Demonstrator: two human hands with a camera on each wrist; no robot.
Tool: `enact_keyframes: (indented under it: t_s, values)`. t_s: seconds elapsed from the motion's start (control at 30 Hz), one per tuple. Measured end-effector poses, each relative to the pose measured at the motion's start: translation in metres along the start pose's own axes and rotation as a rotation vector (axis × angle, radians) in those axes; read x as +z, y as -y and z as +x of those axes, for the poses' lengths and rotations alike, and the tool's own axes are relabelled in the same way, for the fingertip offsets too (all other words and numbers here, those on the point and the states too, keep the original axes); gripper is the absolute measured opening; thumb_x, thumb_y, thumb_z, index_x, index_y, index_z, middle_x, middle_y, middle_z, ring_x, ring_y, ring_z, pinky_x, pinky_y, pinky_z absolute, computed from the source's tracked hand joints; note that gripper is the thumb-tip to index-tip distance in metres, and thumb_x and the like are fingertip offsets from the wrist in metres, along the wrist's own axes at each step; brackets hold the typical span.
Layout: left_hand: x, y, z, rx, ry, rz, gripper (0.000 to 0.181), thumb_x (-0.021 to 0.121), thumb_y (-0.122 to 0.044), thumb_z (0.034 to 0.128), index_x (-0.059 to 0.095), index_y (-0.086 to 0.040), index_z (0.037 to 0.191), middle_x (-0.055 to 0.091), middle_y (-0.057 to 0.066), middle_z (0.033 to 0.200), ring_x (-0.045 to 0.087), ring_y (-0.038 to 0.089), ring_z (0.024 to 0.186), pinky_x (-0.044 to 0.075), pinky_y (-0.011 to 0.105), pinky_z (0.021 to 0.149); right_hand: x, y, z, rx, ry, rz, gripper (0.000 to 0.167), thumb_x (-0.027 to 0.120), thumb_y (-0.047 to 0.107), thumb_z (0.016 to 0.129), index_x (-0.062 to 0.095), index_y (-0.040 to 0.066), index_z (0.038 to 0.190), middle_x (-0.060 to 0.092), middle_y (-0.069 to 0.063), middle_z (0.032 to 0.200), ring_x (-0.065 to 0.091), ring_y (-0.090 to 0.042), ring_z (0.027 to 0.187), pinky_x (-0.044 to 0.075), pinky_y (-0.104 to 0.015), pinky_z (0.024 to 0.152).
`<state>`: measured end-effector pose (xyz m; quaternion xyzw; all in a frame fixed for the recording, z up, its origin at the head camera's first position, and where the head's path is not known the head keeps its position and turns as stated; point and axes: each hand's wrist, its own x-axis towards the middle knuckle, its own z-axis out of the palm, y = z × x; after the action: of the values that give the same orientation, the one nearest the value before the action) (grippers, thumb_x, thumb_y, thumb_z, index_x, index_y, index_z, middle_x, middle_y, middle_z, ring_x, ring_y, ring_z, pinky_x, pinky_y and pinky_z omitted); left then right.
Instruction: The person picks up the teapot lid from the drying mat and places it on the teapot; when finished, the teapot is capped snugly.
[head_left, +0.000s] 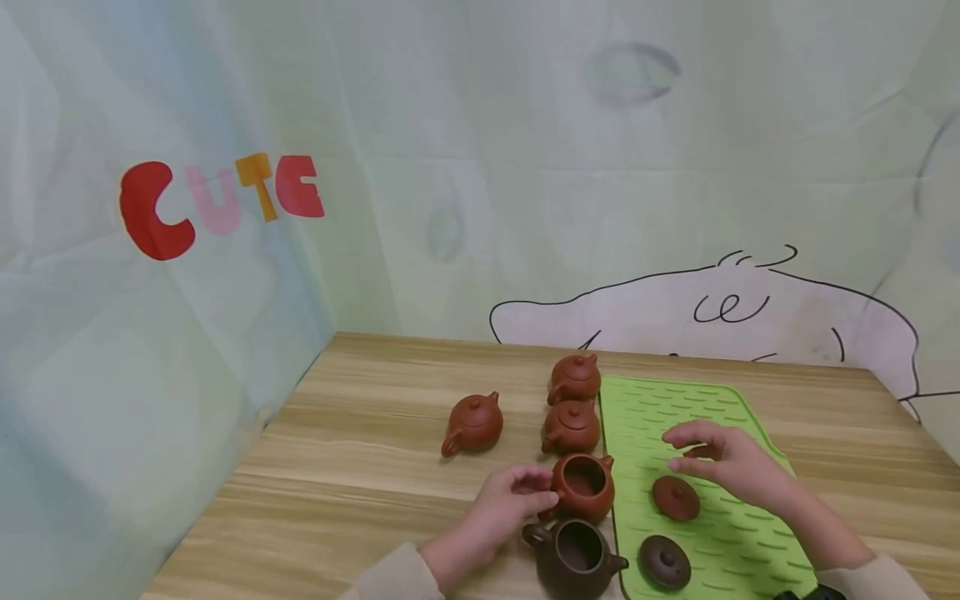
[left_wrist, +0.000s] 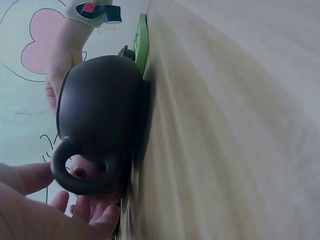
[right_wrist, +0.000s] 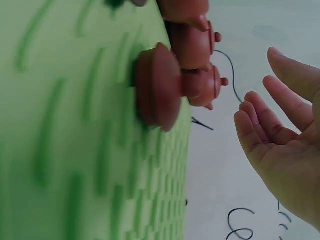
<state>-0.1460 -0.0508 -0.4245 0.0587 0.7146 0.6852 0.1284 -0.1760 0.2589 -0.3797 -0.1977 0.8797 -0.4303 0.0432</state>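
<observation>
One lidless red teapot (head_left: 587,503), partly hidden

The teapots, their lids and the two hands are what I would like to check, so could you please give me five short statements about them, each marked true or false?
1. The dark brown lid lies on the green mat. True.
2. The dark brown teapot has its lid on. False: its top is open.
3. The left hand is beside the open reddish-brown teapot. True.
4. The right hand grips the reddish-brown lid. False: that hand holds nothing, and the lid lies on the mat.
5. Three other reddish-brown teapots have their lids on. True.
</observation>
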Motion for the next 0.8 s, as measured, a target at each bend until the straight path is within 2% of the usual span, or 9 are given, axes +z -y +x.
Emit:
enact_keyframes:
  t_s: [0.13, 0.4, 0.6, 0.8]
  values:
    - [0.001, 0.004, -0.001, 0.0, 0.014, -0.01, 0.028, 0.068, 0.004, 0.083, 0.062, 0.008, 0.11, 0.066, 0.007, 0.101, 0.06, 0.013, 0.09, 0.051, 0.026, 0.08, 0.003, -0.01, -0.007, 0.02, 0.001, 0.021, 0.039, 0.071, 0.017, 0.088, 0.061, -0.006, 0.118, 0.06, -0.026, 0.118, 0.065, -0.018, 0.096, 0.055, -0.026, 0.076]
    - [0.0, 0.009, -0.001, -0.008, 0.033, -0.02, 0.025, 0.067, 0.004, 0.0845, 0.062, 0.009, 0.108, 0.066, 0.006, 0.099, 0.06, 0.012, 0.089, 0.051, 0.026, 0.081, 0.009, -0.024, -0.017, 0.046, 0.028, 0.086, 0.039, 0.07, 0.016, 0.088, 0.06, -0.009, 0.116, 0.059, -0.03, 0.118, 0.063, -0.001, 0.092, 0.055, -0.026, 0.074]
    - [0.001, 0.009, -0.003, -0.02, 0.053, -0.039, 0.024, 0.065, 0.003, 0.0867, 0.061, 0.01, 0.109, 0.065, 0.006, 0.099, 0.06, 0.01, 0.089, 0.051, 0.025, 0.079, 0.012, -0.028, -0.021, 0.067, 0.057, 0.103, 0.039, 0.069, 0.013, 0.089, 0.059, -0.011, 0.117, 0.057, -0.031, 0.12, 0.063, -0.002, 0.091, 0.055, -0.026, 0.072]
    - [0.002, 0.009, -0.003, -0.029, 0.055, -0.057, 0.023, 0.065, 0.003, 0.0873, 0.061, 0.01, 0.109, 0.065, 0.004, 0.096, 0.059, 0.009, 0.086, 0.051, 0.024, 0.078, 0.013, -0.029, -0.022, 0.089, 0.077, 0.121, 0.038, 0.07, 0.015, 0.088, 0.06, -0.01, 0.115, 0.061, -0.028, 0.114, 0.065, -0.005, 0.089, 0.055, -0.026, 0.072]
